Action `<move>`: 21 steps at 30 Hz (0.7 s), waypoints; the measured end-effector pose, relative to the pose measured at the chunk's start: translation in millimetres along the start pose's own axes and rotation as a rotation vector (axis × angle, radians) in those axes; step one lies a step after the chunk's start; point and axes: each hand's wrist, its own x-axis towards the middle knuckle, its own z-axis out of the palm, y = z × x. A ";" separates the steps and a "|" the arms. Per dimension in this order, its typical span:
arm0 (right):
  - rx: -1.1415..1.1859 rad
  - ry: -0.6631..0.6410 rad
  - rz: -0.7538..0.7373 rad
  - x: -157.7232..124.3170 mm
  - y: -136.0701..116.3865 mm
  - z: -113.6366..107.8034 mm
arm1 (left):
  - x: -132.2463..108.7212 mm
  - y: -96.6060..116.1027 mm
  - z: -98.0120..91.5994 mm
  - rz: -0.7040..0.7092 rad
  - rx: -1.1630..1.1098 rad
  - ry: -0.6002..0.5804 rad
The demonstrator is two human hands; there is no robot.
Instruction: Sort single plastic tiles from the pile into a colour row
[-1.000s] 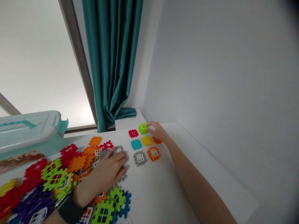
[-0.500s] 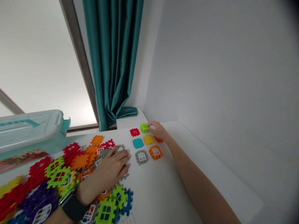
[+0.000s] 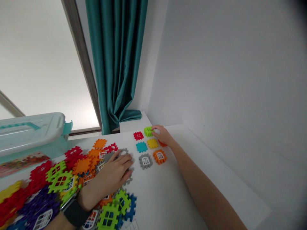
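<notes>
The right hand point(image 3: 163, 134) seems to pinch a lime-green waffle block point(image 3: 148, 131) at its fingertips, upper centre; the left hand point(image 3: 117, 169) lies almost flat over a grey waffle block point(image 3: 124, 152) beside the pile of blocks point(image 3: 81, 166).

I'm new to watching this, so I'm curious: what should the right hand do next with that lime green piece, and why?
Probably lay the lime green tile flat beside the red tile. The right hand holds it tilted up on edge, while the red tile, teal tile and yellow tile lie flat in neat rows.
</notes>
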 end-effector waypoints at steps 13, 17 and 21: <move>-0.067 0.031 -0.056 2.3 -18.8 0.1 | -0.3 1.3 -0.2 0.013 -0.009 0.013; -0.076 0.002 -0.101 1.5 -42.4 3.3 | -1.0 -1.1 -6.0 0.016 -0.021 0.004; -0.117 -0.031 -0.165 -2.6 -69.4 6.6 | -2.4 -14.1 -24.8 -0.034 0.047 0.037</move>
